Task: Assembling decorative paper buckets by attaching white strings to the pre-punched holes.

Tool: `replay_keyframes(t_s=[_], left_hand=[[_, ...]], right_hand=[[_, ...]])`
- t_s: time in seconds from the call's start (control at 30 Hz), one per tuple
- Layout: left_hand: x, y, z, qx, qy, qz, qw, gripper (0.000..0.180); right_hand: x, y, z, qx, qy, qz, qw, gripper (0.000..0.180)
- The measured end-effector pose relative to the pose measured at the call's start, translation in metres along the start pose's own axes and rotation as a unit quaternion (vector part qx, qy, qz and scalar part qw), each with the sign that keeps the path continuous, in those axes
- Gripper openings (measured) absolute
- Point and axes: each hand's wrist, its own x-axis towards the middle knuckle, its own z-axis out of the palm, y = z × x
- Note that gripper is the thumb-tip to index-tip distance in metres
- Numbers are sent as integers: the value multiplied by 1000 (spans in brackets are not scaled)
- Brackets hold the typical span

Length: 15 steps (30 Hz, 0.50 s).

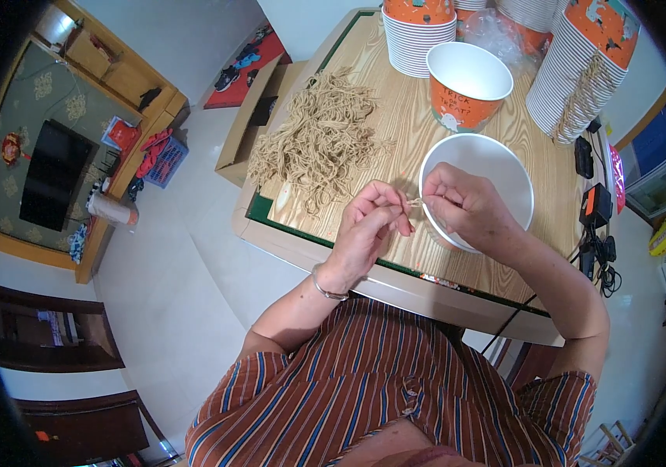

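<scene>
My left hand [365, 233] and my right hand [471, 208] meet at the left rim of a white paper bucket [506, 167]. Both are closed in a pinch on a short bit of tan twine [414, 202] stretched between the fingertips. Its ends are hidden by the fingers. Inside the bucket only the white wall and base show past my right hand. To the far left of my left hand lies a loose tangled heap of tan twine [313, 140]. Behind the bucket stands an orange and white paper bucket [469, 105] with a ghost print.
Stacks of nested paper buckets [420, 50] stand at the far edge, near a crumpled clear plastic bag [496, 39]. Twine strands [588, 97] hang over the right stack [555, 92]. Black adapters and cables [597, 208] line the table's right edge. A cardboard box [243, 128] is beyond the left edge.
</scene>
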Motion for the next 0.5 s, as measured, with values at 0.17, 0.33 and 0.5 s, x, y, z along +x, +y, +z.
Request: replay_keyframes(t_s=[0.17,0.33,0.5], left_hand=[[2,9,10,63,28,25,997,14],[5,-1,7,156,5,35,987,10],[6,-2,0,91,-6,15,996,8]], right_hand=[[0,-4,-1,-11,-3,3,1000,4],[0,-5,-1,-5,-6,20,1000,3],[0,-5,-2,-2,-6,15,1000,3]])
